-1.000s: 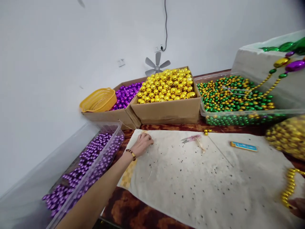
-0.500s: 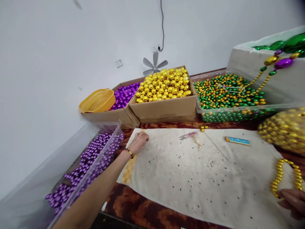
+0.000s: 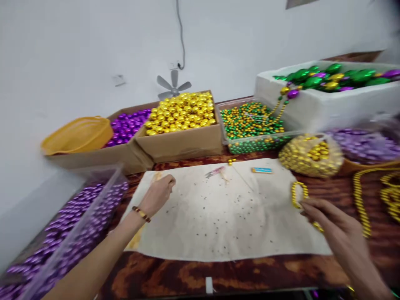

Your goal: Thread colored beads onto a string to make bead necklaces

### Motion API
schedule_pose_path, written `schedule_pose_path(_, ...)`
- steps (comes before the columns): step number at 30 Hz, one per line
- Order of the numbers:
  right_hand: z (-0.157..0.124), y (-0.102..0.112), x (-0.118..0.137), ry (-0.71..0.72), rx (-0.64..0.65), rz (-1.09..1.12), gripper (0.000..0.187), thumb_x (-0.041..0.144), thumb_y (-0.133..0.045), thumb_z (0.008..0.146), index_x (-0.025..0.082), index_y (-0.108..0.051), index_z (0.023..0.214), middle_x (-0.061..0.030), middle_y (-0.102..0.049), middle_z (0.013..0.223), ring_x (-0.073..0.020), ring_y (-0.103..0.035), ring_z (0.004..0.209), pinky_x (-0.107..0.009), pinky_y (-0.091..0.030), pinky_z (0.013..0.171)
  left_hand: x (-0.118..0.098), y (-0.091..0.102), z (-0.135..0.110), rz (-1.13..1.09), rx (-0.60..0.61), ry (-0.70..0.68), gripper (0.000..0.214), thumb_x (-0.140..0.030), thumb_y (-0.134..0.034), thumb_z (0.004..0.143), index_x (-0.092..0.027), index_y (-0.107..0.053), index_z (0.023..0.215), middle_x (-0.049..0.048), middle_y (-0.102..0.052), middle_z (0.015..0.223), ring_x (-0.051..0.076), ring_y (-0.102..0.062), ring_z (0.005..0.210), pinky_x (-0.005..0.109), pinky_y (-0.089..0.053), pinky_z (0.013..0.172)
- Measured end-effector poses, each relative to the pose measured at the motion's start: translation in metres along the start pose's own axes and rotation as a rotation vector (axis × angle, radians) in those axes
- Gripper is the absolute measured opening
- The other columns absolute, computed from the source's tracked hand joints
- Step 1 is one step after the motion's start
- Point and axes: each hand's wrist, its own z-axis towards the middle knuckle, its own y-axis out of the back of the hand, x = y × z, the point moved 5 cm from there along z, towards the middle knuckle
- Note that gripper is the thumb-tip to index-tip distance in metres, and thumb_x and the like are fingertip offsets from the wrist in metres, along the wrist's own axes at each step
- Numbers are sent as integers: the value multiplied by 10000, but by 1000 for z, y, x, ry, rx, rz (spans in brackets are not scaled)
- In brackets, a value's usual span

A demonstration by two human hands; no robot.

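Note:
My left hand point(image 3: 159, 192) is above the left part of a pale cloth point(image 3: 200, 212), fingers curled closed; whatever may be in them is hidden. My right hand point(image 3: 333, 218) pinches a string of gold beads point(image 3: 294, 195) by the cloth's right edge, and the string hangs in a loop at the fingertips. Between the hands, toward the cloth's far edge, lie pink-handled thread snips point(image 3: 214, 171). Beside them are a few gold beads point(image 3: 231, 161) at the end of a thin straight strand. A small blue-and-orange packet point(image 3: 261, 170) lies further right. Dark specks dot the cloth.
A clear bin of purple beads point(image 3: 84, 221) stands left. Behind are a yellow basket point(image 3: 78, 135), a carton of gold balls point(image 3: 181, 143), a green-and-gold bead bin point(image 3: 253, 143) and a white foam box point(image 3: 312, 106). Bagged gold beads point(image 3: 309, 158) and bead strings point(image 3: 359, 200) lie right.
The view has swung right, bringing more of the right side and my right hand into sight. My left hand has moved slightly inward from the cloth's left edge. My right hand still pinches the gold beads.

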Motion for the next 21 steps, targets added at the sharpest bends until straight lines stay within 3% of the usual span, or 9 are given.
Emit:
schedule_pose_path(3,11,-4,23,27,15,104,129,347,-653,808,225,-677,842,-44,-637,879,-157,-584,681,-264,-455,573,-75,-18,-3,-774,58,201,133,-335,-493,890,-215,-538,850,-53,-467,574,84,-415,428,203,-300,425)
schedule_pose_path(6,18,-11,45,40,40,144,123,321,-637,829,201,-663,821,-18,-609,796,-144,-537,665,-255,-418,572,-164,-57,-13,-1503,258,409,193,-370,-621,819,-197,-537,833,-55,-466,609,30,-318,392,162,-189,365)
schedule_pose_path(8,15,-18,51,8,102,192,130,313,-635,832,188,-664,806,-6,-589,710,-142,-515,639,-253,-400,561,-213,-82,-17,-1727,328,480,227,-345,-699,759,-181,-549,803,-36,-521,646,31,-411,437,153,-264,386)
schedule_pose_path(10,7,-27,51,-46,173,258,145,311,-634,833,179,-662,781,1,-567,656,-136,-492,610,-252,-385,549,-242,-101,-14,-1787,262,466,215,-342,-702,761,-177,-572,806,0,-594,696,81,-561,574,183,-413,501)
schedule_pose_path(12,-5,-37,45,-112,211,316,164,320,-630,839,176,-660,769,7,-547,632,-129,-464,589,-249,-365,538,-253,-114,-9,-1739,135,415,184,-335,-686,780,-174,-602,807,37,-649,779,137,-630,759,242,-488,677)
schedule_pose_path(15,-22,-52,35,-194,225,378,178,337,-622,848,175,-660,783,15,-523,602,-123,-432,572,-247,-339,529,-250,-127,-6,-1666,33,391,149,-316,-692,775,-175,-646,794,56,-674,863,174,-624,896,302,-484,821)
schedule_pose_path(21,-38,-77,30,-265,218,477,184,317,-616,844,165,-663,754,20,-512,584,-113,-407,551,-242,-318,519,-238,-141,-13,-1763,73,419,107,-273,-716,756,-175,-685,786,46,-678,837,161,-624,820,292,-488,770)
